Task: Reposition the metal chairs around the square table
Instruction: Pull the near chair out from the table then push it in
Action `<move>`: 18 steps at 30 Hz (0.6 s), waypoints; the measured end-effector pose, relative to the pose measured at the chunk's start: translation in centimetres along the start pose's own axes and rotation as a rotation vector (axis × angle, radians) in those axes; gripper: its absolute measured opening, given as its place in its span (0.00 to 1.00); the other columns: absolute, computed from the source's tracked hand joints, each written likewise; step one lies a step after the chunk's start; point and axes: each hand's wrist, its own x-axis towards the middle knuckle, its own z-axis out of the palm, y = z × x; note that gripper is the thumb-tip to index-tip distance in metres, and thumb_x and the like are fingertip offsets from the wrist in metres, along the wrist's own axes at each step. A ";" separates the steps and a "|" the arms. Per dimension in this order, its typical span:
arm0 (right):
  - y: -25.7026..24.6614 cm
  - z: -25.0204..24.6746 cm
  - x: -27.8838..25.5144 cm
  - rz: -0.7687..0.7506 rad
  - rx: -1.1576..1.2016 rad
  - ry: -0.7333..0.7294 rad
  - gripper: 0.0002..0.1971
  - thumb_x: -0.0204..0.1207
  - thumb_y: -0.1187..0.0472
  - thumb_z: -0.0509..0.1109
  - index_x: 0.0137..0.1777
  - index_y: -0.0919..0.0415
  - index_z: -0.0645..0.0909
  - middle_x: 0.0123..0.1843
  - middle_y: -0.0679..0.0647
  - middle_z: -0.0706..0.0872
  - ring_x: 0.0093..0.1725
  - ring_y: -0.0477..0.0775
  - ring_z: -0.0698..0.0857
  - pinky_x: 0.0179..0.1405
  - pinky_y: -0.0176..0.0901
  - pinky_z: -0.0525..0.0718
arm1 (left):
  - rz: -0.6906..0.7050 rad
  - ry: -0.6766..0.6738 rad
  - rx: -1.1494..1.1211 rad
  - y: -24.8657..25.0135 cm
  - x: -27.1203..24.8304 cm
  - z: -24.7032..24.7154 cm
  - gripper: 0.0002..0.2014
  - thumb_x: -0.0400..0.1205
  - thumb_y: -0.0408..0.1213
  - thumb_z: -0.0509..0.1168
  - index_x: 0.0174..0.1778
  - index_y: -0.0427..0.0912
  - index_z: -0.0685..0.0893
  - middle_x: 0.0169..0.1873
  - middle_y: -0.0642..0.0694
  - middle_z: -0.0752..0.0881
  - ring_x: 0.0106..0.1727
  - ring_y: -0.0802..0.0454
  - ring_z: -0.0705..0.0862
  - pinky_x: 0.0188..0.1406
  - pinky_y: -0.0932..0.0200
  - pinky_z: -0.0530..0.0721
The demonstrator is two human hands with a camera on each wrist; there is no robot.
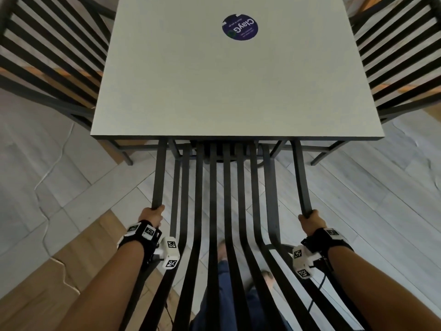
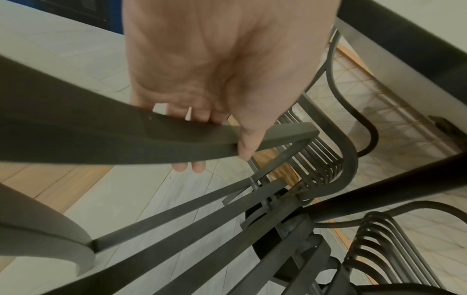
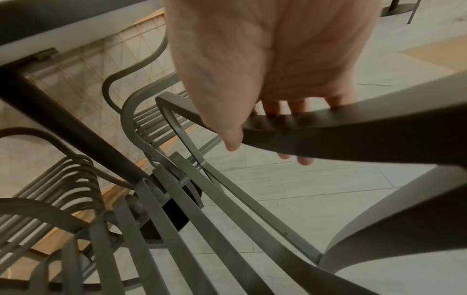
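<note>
A dark metal slatted chair [image 1: 212, 211] stands in front of me, its seat front under the near edge of the square pale table [image 1: 202, 91]. My left hand [image 1: 152, 215] grips the chair's left armrest [image 1: 159, 173]; in the left wrist view the fingers [image 2: 188, 166] curl under the bar [image 2: 126, 143]. My right hand [image 1: 310, 222] grips the right armrest [image 1: 301, 177], and the right wrist view shows its fingers [image 3: 300, 159] wrapped round that bar [image 3: 341, 135]. Two more slatted chairs stand at the table's left side [image 1: 47, 58] and right side [image 1: 401, 60].
A round purple sticker [image 1: 240, 27] lies on the tabletop. The floor is pale tile with wood-coloured patches [image 1: 59, 271]. My legs and feet [image 1: 224, 266] show through the chair's slats. The table's dark pedestal leg [image 3: 70, 129] runs down among the chairs.
</note>
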 end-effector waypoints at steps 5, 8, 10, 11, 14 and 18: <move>-0.7 -1.7 -1.0 -0.054 -0.083 -0.035 0.22 0.79 0.56 0.66 0.69 0.67 0.68 0.63 0.68 0.82 0.53 0.67 0.81 0.50 0.53 0.78 | 0.014 -0.053 0.089 -1.2 -1.9 -1.9 0.21 0.79 0.42 0.67 0.56 0.24 0.83 0.50 0.31 0.87 0.50 0.35 0.85 0.55 0.47 0.82; -0.4 -2.5 -1.8 -0.106 -0.133 -0.031 0.20 0.79 0.57 0.66 0.67 0.66 0.71 0.59 0.66 0.83 0.46 0.63 0.79 0.48 0.50 0.79 | 0.027 -0.049 0.082 -1.6 -3.9 -2.0 0.20 0.79 0.39 0.67 0.57 0.24 0.84 0.51 0.29 0.88 0.51 0.34 0.86 0.56 0.45 0.85; -0.3 -3.2 -2.6 -0.142 -0.146 -0.044 0.20 0.79 0.57 0.66 0.67 0.66 0.72 0.57 0.65 0.84 0.45 0.61 0.78 0.49 0.50 0.79 | 0.044 -0.030 0.126 -1.1 -5.9 -1.6 0.19 0.80 0.37 0.65 0.57 0.21 0.83 0.47 0.30 0.86 0.47 0.37 0.84 0.44 0.52 0.81; -0.1 -3.7 -2.9 -0.166 -0.153 -0.057 0.20 0.79 0.57 0.66 0.68 0.65 0.73 0.58 0.64 0.84 0.47 0.62 0.79 0.50 0.50 0.80 | 0.049 -0.015 0.134 -0.8 -6.9 -1.3 0.19 0.81 0.36 0.64 0.57 0.20 0.82 0.48 0.30 0.85 0.47 0.37 0.82 0.44 0.54 0.78; 0.3 -5.7 -3.9 -0.255 -0.157 -0.086 0.21 0.79 0.56 0.66 0.69 0.63 0.74 0.65 0.65 0.82 0.60 0.65 0.82 0.59 0.52 0.80 | 0.094 -0.011 0.126 1.2 -10.1 0.1 0.21 0.79 0.35 0.66 0.60 0.20 0.79 0.61 0.26 0.82 0.62 0.30 0.81 0.61 0.46 0.79; 2.5 -10.0 -3.9 -0.344 -0.108 -0.059 0.23 0.78 0.54 0.67 0.72 0.60 0.73 0.71 0.63 0.79 0.69 0.64 0.78 0.67 0.50 0.76 | 0.268 -0.005 0.278 5.6 -16.6 3.5 0.10 0.81 0.38 0.63 0.50 0.35 0.84 0.59 0.34 0.83 0.67 0.34 0.79 0.63 0.50 0.75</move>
